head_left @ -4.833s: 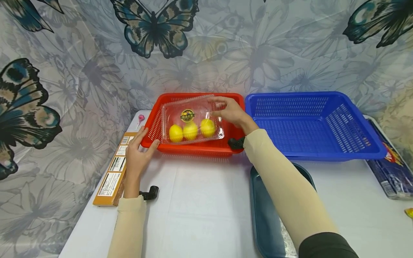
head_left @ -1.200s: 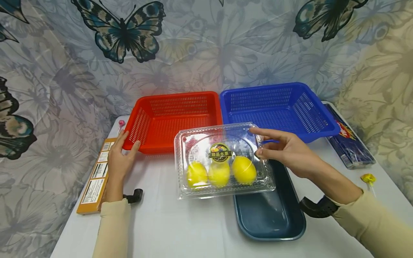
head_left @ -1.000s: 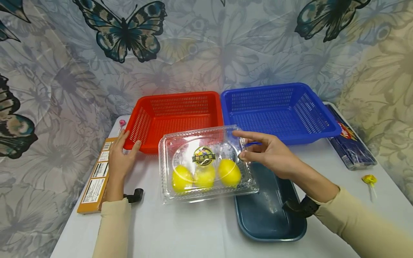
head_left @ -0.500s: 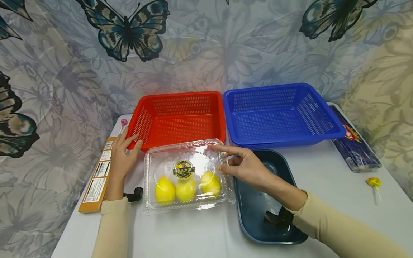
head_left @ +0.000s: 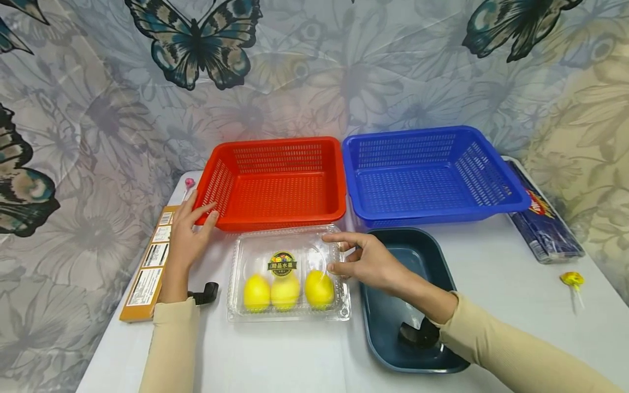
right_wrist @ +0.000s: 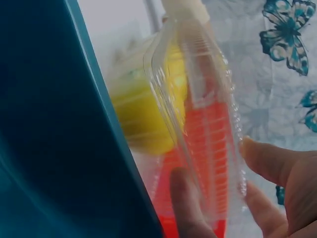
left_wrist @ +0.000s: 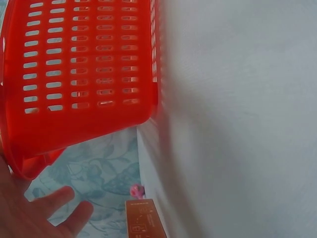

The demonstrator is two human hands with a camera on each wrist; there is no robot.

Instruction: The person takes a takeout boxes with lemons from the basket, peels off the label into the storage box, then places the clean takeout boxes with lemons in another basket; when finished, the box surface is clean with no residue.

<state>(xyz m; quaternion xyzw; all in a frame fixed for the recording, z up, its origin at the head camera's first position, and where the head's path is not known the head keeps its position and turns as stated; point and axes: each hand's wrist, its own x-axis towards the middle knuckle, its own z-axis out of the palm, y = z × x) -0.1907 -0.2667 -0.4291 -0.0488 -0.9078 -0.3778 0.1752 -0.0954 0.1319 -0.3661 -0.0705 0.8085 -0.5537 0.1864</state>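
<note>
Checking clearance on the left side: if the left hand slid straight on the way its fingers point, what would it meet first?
The left hand already has its fingertips at the red basket, on the near left corner, so it meets that wall straight away.

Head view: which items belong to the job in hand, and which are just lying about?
In hand:
clear plastic clamshell box of three lemons, gripped by right hand
red plastic slotted basket, touched by left hand

Lying about:
blue plastic slotted basket
dark teal tray
orange cardboard box
yellow lollipop

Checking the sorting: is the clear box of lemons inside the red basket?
No, the clear box sits on the white table in front of the red basket.
</note>
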